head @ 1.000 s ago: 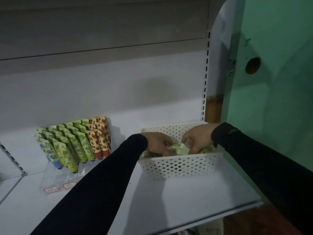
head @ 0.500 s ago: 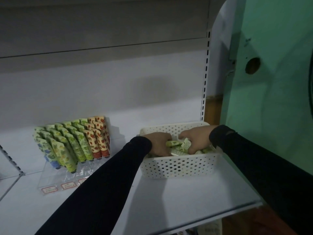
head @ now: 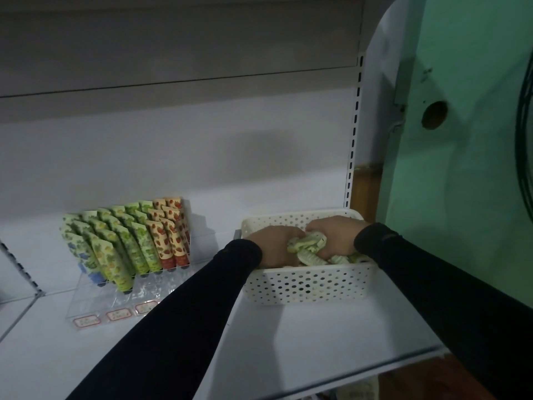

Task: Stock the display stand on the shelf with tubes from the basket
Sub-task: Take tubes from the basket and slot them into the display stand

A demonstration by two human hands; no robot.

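1. Both hands have gone a little deeper into the white perforated plastic basket (head: 308, 287) than half a second ago, and they have come closer together over the heap.
2. Her or his left hand (head: 272, 248) has the fingers curled down among the pale green squeeze tubes (head: 310, 249); whether it really holds one, I cannot tell, because the fingertips are hidden.
3. Just beside it, the right hand (head: 334, 236) is curled around a small bunch of these tubes, I think to gather several for one trip.
4. Well apart from the left hand, on its outer side, stands the clear acrylic tiered display stand (head: 95, 298) on the white metal shelf (head: 317, 342).
5. Its upper rows hold upright green, blue and red fruit-printed tubes (head: 135, 241), caps down, so the prints face the customer; the front rows look empty.
6. Three small red-framed price labels (head: 116, 314) are on the stand's front, but the writing is too small to read.
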